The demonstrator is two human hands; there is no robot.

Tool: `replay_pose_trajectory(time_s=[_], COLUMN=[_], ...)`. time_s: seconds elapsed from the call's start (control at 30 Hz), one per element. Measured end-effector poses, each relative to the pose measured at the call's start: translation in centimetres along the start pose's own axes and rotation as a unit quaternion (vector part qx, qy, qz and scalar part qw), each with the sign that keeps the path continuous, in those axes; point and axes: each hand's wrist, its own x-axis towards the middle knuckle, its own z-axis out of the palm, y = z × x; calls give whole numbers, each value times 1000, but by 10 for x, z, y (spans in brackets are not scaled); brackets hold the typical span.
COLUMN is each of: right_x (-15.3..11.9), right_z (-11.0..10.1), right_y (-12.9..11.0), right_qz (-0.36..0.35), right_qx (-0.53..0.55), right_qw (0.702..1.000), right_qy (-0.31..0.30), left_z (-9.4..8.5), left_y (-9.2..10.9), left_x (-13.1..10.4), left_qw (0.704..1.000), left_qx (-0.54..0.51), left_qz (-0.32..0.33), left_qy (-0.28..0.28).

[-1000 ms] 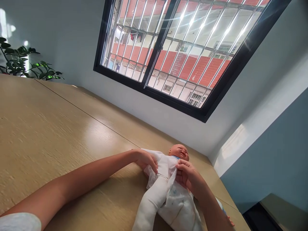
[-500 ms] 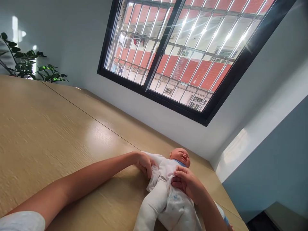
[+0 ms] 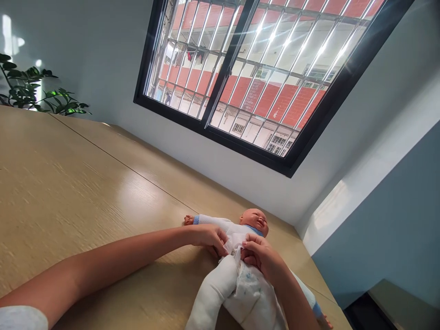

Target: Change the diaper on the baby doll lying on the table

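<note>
- The baby doll with a reddish-brown head [image 3: 254, 222] lay face up on the pale wood-grain desk [image 3: 85, 183], close to the far right corner, its head towards the far edge.
- It wore a white long-sleeved top with a blue collar [image 3: 254, 230] and blue cuffs; its stuffed white legs [image 3: 213, 291] pointed towards the near side.
- One doll arm reached out towards the left of the desk; the other stretched past the person's right forearm, its small hand [image 3: 328, 321] near the right edge.
- Thin white cloth [image 3: 235, 243] was bunched at the doll's waist, between the person's two hands.
- The left hand [image 3: 217, 242] had its fingertips pinched together on the cloth, on the left side of the waist.
- The right hand [image 3: 256, 253] was just beside it, thumb and forefinger clamped on the same cloth, the other fingers curled under.
- A light sleeve [image 3: 23, 317] covered the left upper arm.
- A thin dark seam [image 3: 130, 170] ran across the desk, roughly along the far edge.
- Beyond that edge stood a grey wall [image 3: 103, 59] with a black-framed, barred window [image 3: 211, 105].
- A leafy green plant [image 3: 32, 89] showed past the desk's far left part.
</note>
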Motion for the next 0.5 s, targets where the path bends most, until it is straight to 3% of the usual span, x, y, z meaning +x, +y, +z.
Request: replay_pose_trajectory(time_s=[0.17, 0.5], right_x=[1, 1], right_z=[-3, -5], right_y=[1, 3], right_qz=[-1, 1], right_qx=[-1, 4], right_qw=[1000, 1000], right_qy=[-2, 5], left_z=[13, -1], left_y=[5, 16], left_x=[0, -6], left_qw=[999, 999], left_qx=[8, -39], left_qz=[14, -22], left_qy=[48, -16])
